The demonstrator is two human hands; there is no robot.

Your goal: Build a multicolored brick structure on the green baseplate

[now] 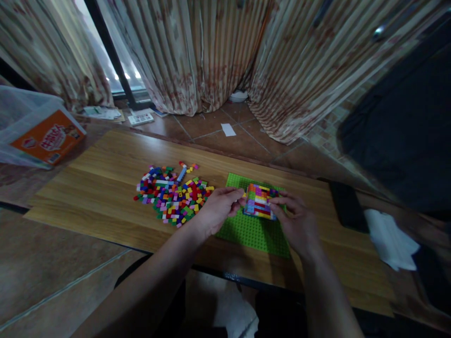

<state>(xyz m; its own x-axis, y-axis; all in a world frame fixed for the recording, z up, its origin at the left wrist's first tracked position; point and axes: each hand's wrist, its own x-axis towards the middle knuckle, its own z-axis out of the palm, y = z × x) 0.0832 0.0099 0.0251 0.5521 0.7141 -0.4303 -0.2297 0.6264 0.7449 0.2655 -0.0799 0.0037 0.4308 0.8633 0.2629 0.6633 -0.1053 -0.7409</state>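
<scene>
A multicoloured block of toy building bricks (260, 199) sits on a green studded baseplate (253, 237), toward its far side. My left hand (220, 209) is closed in a pinch at the block's left side, with a small yellow brick (244, 194) showing at the fingertips. On the other side, my right hand (296, 220) has its thumb and fingers on the block's right edge, gripping it. Its fingers partly cover that edge. Left of the baseplate, close to my left hand, lies a loose pile of small coloured bricks (176, 195).
The wooden table (105, 188) carries the pile and baseplate. A dark flat object (348, 206) and white tissue-like sheets (391, 239) lie at the right. A clear plastic box (31, 108) with an orange label stands at far left. Striped curtains (197, 56) hang behind.
</scene>
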